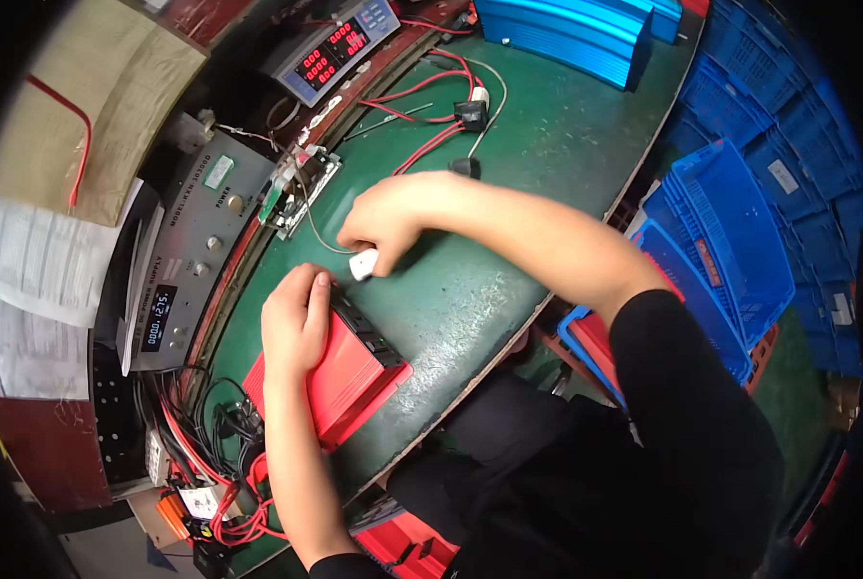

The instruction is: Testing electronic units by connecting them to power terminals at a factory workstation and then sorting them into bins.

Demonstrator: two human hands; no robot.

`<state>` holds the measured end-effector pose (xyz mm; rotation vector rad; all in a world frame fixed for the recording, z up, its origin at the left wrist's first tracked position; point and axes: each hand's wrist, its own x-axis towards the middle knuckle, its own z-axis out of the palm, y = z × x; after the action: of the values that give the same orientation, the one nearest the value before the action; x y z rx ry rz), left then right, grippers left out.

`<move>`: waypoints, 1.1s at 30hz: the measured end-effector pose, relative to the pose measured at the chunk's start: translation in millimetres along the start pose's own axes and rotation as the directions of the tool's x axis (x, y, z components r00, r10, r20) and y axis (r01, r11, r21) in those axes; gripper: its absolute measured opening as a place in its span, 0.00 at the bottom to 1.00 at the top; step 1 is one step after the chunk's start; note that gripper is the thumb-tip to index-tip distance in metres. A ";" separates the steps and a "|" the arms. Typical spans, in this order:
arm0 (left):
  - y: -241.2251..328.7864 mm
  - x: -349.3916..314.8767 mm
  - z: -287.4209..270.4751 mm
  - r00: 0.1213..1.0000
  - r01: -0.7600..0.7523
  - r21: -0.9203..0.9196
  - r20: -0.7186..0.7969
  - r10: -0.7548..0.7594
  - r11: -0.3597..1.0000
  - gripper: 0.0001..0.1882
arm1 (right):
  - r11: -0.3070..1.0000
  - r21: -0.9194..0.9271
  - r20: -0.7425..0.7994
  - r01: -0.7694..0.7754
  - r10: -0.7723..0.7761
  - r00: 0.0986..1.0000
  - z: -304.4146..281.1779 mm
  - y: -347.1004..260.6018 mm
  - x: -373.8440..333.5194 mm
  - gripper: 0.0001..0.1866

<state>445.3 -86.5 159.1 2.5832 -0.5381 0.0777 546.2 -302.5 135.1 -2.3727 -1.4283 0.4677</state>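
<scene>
My left hand [294, 323] lies over the left side of a red power inverter [340, 386] with a ribbed metal case, its fingers pressed together and bent at the corner. The inverter's black end panel [369, 338], with a small green light, faces away to the upper right. Just beyond that panel, my right hand [388, 220] pinches a white plug [363, 263] between its fingers, apart from the panel. A thin grey cable [314, 224] trails from the plug toward a small open-frame circuit assembly [301, 193]. Part of the plug is hidden by my fingers.
A grey power supply [200, 251] and a meter with red digits [340, 53] line the bench's left side. Red wires with a black connector [471, 115] lie farther back. Blue ribbed cases [566, 39] stand at the far end; blue crates [721, 241] are stacked right.
</scene>
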 end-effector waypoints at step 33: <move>-10.1 -3.3 1.1 0.998 0.022 0.056 -0.052 -0.019 0.998 0.13 | 0.926 0.185 -0.136 0.330 -0.308 0.942 16.2 -33.7 -4.5 0.18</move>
<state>446.1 -77.8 153.0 2.6332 -0.4974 0.1536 510.7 -289.8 136.0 -1.9269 -1.5957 0.3773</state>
